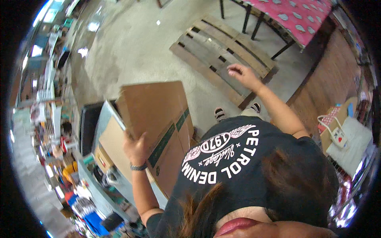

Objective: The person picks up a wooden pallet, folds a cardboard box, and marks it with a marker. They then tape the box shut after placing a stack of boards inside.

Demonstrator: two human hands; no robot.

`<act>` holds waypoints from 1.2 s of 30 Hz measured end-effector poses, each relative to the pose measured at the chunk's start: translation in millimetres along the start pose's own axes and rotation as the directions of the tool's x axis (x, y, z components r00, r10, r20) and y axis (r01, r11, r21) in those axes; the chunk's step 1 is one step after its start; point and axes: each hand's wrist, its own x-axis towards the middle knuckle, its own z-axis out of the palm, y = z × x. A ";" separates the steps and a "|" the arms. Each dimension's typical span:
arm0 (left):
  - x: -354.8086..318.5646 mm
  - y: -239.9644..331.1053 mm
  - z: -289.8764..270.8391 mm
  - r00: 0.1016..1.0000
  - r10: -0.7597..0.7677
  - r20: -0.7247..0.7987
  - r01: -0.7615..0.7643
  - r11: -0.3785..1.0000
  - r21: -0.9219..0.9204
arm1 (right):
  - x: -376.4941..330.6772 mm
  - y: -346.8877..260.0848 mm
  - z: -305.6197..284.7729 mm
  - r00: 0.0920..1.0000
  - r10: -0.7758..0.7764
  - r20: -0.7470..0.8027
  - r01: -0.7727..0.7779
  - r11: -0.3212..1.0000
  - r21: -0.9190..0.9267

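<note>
Beyond the cardboard (154, 105), concrete floor (131, 51) bears a pallet (210, 52).

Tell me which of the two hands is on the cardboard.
The left hand, with the dark bracelet at its wrist, touches the brown cardboard; the bare-wristed right hand is clear of it.

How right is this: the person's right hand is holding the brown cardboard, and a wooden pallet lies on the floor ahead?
One thing is wrong: the left hand is holding the brown cardboard. The head view shows the right hand away from it, seen against the wooden pallet, which does lie on the floor ahead.
</note>
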 end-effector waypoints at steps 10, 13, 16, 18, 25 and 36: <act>89.9 32.6 -68.4 0.991 0.129 0.036 -0.106 0.920 -0.376 | -51.0 139.2 39.8 0.875 0.435 0.211 -0.471 0.867 0.164; 55.3 130.4 -113.1 0.970 0.242 0.000 -0.229 0.920 -0.319 | -50.3 155.8 50.4 0.694 0.613 0.377 -0.694 0.709 0.124; 33.6 191.9 -131.0 0.951 0.300 -0.067 -0.306 0.899 -0.312 | -42.8 162.2 46.9 0.497 0.596 0.630 -0.757 0.653 -0.020; 17.8 227.9 -130.2 0.950 0.292 -0.109 -0.311 0.901 -0.301 | -32.3 136.1 50.3 0.416 0.549 0.725 -0.684 0.714 -0.148; -10.2 332.3 -96.0 0.940 0.251 -0.231 -0.321 0.878 -0.355 | -4.3 86.2 -10.7 0.319 0.190 0.928 -0.863 0.464 0.202; 38.4 415.9 -18.0 0.939 0.115 -0.324 -0.302 0.727 -0.617 | 8.1 42.7 -294.1 0.987 0.138 -0.081 0.096 -0.105 0.990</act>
